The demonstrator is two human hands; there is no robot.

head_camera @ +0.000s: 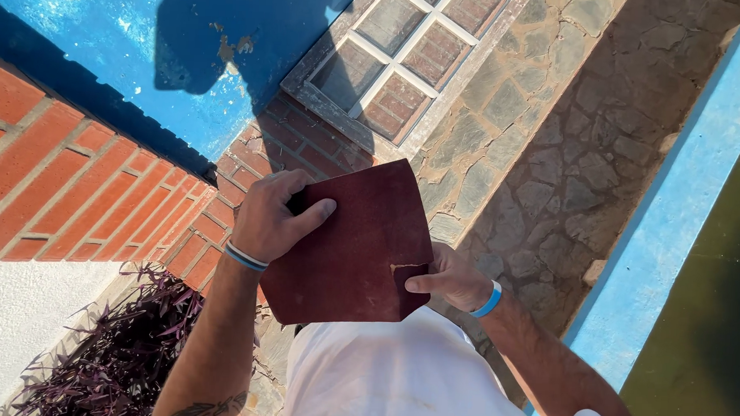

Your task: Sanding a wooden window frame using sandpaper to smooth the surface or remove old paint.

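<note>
Tearing a sheet of sandpaper in two hands

We held the dark red sheet (pixel 348 244) in front of our white shirt, above the stone paving (pixel 555 158). Our left hand (pixel 270 216) was clenched on its far left corner, thumb on top; our right hand (pixel 454 278) pinched the near right edge, just beside a small tear there. We judged the tearing barely begun: the next move called for a firm hold either side of the tear. A window frame (pixel 401 60) leaned on the brick wall (pixel 80 187) beyond.
</note>
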